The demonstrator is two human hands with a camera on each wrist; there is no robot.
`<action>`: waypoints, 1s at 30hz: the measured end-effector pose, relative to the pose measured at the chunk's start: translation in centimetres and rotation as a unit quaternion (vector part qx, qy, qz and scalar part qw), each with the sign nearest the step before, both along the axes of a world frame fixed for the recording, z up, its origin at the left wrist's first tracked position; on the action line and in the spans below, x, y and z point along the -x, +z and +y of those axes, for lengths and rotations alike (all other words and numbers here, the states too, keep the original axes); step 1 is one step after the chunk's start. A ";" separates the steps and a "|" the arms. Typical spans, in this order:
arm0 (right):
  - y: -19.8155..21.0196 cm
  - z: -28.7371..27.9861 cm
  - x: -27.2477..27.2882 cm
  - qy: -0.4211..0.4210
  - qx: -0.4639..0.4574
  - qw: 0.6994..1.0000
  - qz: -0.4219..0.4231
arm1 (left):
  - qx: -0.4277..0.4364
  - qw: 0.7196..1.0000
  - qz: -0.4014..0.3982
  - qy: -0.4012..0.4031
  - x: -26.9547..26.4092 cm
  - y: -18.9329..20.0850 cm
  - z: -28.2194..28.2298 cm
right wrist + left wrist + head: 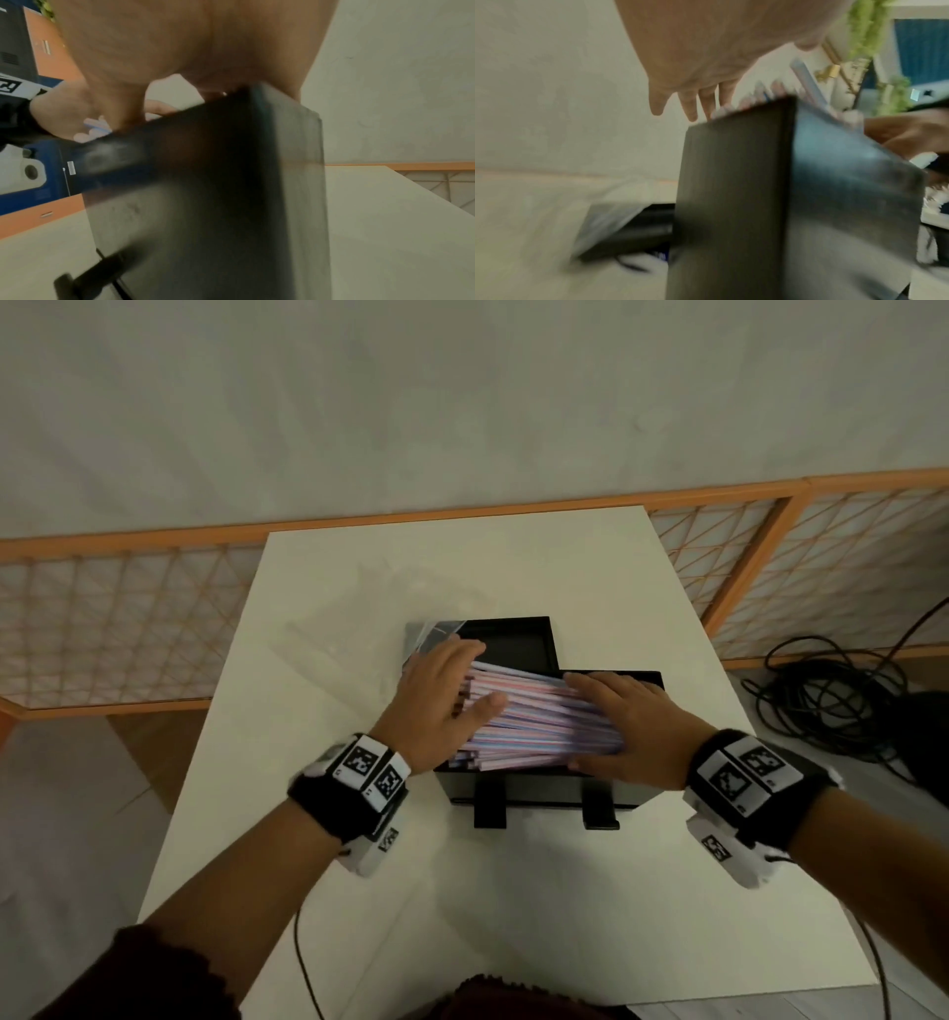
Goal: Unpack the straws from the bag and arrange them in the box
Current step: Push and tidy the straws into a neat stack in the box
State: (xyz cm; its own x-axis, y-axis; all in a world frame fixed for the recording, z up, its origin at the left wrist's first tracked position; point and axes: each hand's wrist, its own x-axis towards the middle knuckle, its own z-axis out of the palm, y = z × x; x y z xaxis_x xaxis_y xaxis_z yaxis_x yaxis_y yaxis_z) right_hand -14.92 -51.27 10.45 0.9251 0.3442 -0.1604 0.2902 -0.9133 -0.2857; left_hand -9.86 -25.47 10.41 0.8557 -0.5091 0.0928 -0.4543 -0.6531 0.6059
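Note:
A black box (544, 791) stands on the white table (318, 814), filled with a heap of pink, blue and white straws (534, 726) lying crosswise. My left hand (441, 690) lies flat on the straws' left ends, fingers straight. My right hand (631, 726) presses flat on their right ends. In the left wrist view the box's dark wall (734, 182) fills the middle, with straw tips (765, 95) above its rim under my fingers (706, 99). The right wrist view shows the box's corner (259, 182) under my palm (192, 46). A clear plastic bag (369, 618) lies left of the box.
The box's black lid (513, 644) lies open side up behind the box, partly under the bag's edge. Two black clasps (490, 806) hang from the box's front. A lattice screen (113, 624) stands behind the table. Black cables (832, 695) coil on the floor at right.

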 end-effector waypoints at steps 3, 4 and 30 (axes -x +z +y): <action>1.0 1.2 -1.2 0.003 0.060 0.997 0.056 | -0.199 0.973 -0.066 -0.094 -0.1 2.2 -1.2; 1.1 1.6 -1.4 0.005 0.075 0.995 0.061 | -0.255 0.957 -0.073 -0.119 -0.1 2.5 -1.8; 1.9 2.0 -1.0 0.020 0.179 0.982 0.047 | -0.299 0.935 -0.088 -0.170 -1.3 1.5 -2.1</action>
State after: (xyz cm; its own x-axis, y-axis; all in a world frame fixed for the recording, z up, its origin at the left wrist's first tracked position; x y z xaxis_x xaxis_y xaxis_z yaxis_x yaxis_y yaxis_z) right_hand -13.93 -49.32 12.31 0.8874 0.2862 -0.3614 0.3163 -0.9483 0.0256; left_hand -8.51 -27.55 11.87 0.6335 -0.7546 -0.1711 -0.7552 -0.6511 0.0758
